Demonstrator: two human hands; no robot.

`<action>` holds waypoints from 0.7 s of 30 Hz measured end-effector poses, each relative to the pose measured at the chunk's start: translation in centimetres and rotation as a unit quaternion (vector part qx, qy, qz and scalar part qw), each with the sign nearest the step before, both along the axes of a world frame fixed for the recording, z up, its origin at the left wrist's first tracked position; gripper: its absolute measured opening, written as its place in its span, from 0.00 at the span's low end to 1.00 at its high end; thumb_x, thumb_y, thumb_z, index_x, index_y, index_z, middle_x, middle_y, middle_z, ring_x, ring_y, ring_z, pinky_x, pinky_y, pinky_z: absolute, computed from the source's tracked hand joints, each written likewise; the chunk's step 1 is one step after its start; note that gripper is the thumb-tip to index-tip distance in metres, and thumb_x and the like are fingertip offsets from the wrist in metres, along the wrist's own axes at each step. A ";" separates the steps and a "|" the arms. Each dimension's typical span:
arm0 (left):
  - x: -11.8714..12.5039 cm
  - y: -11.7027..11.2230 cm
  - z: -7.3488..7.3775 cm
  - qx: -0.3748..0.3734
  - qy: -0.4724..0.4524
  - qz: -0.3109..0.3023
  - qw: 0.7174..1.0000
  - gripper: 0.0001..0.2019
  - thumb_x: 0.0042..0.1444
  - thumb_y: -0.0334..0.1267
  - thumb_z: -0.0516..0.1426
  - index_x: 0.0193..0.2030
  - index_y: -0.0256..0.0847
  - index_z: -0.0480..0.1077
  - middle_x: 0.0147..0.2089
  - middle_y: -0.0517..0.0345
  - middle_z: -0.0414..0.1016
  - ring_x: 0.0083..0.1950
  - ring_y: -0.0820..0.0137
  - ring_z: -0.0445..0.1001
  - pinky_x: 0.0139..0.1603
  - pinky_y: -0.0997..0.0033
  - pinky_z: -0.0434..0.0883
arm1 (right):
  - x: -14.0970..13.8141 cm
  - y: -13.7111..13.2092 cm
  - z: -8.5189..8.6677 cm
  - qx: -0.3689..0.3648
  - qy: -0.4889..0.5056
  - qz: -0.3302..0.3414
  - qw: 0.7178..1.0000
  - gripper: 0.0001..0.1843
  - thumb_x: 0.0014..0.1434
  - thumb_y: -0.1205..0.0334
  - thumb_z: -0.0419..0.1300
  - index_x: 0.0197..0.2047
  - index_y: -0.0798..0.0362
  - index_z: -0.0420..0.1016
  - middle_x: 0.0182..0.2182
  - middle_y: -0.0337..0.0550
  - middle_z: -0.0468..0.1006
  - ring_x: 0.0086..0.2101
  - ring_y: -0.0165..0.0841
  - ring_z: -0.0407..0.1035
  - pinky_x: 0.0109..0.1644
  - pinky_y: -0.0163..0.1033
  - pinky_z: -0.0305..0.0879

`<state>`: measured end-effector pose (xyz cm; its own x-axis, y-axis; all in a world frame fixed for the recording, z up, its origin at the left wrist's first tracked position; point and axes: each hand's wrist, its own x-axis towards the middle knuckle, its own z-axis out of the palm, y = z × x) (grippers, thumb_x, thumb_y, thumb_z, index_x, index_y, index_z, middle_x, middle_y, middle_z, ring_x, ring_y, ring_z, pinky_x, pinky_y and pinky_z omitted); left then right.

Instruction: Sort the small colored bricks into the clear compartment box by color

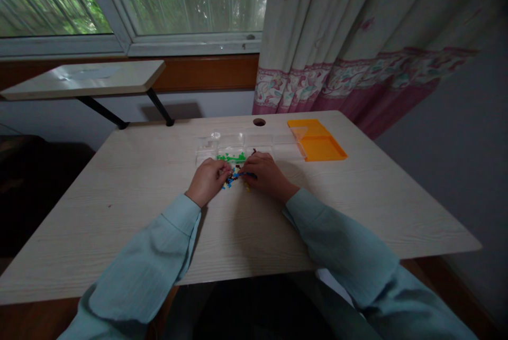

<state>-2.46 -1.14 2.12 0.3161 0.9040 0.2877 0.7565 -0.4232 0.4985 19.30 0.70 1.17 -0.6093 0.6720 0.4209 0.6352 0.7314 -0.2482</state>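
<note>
Small blue, yellow and dark brown pieces (227,183) lie loose on the table between my hands. My left hand (208,178) is at their left, its thumb and fingers pinched together; what they hold, if anything, is too small to make out. My right hand (266,175) is closed at their right, with a slim dark blue object (246,174) at its fingers, pointing toward my left hand. Just beyond both hands is a clear plastic compartment box (260,141). Green pieces (235,157) lie in one of its front compartments. A dark brown piece shows above my right fingers.
An orange tray or lid (323,147) lies right of the clear box, partly under its clear end. A round cable hole (259,122) is near the table's back edge. A raised shelf (91,78) stands at the back left. A curtain (313,65) hangs behind the table.
</note>
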 end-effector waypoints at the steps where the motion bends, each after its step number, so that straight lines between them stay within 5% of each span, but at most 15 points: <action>1: 0.0 0.0 0.0 0.002 -0.002 -0.004 1.000 0.05 0.59 0.36 0.57 0.39 0.41 0.74 0.34 0.55 0.75 0.41 0.64 0.70 0.42 0.67 0.67 | 0.0 0.0 0.0 0.001 0.002 0.000 1.000 0.07 0.57 0.62 0.65 0.40 0.48 0.81 0.37 0.43 0.79 0.43 0.37 0.67 0.50 0.43 0.53; 11: 0.2 -0.2 0.0 0.005 -0.022 -0.026 0.999 0.05 0.59 0.35 0.56 0.42 0.41 0.71 0.38 0.55 0.75 0.42 0.65 0.72 0.43 0.67 0.68 | 0.0 0.2 -0.2 0.014 0.013 -0.005 1.000 0.08 0.59 0.60 0.64 0.43 0.47 0.81 0.38 0.44 0.79 0.42 0.37 0.67 0.50 0.42 0.54; 21: 0.6 -0.2 -0.8 -0.082 -0.190 -0.057 0.977 0.07 0.57 0.34 0.57 0.43 0.42 0.66 0.39 0.58 0.75 0.38 0.71 0.74 0.38 0.73 0.70 | -0.2 0.2 0.0 0.012 0.038 0.008 0.999 0.08 0.61 0.60 0.62 0.42 0.48 0.81 0.37 0.43 0.80 0.41 0.36 0.67 0.50 0.42 0.54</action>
